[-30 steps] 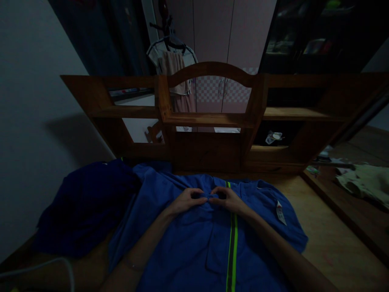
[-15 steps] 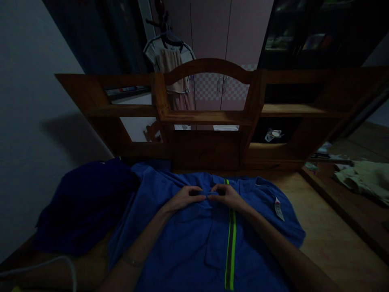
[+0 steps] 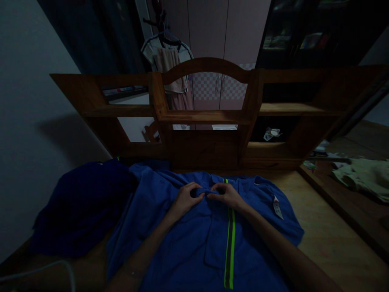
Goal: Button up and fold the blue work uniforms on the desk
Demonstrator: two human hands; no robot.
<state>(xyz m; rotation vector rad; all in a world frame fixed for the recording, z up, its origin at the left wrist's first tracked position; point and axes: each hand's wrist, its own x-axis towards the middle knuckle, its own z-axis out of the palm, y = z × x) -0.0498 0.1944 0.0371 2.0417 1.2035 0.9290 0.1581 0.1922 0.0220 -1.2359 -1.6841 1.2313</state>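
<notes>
A blue work jacket with a yellow-green and grey stripe lies spread over a wooden surface. My left hand pinches a fold of its cloth at the middle, thumb against fingers. Close beside it, my right hand pinches the same raised edge from the other side. The fingertips nearly meet. Whether a button sits between them is too dark to tell. A white label shows on the jacket's right part.
Dark blue cloth is heaped at the left. A wooden shelf unit stands behind the jacket. At lower left lies a white cable. Pale cloth rests at the far right, beyond a raised wooden edge.
My left hand has turned a little and shifted slightly up and left. The cloth between the fingertips is raised more. The right hand keeps its pinch, and the view has shifted slightly.
</notes>
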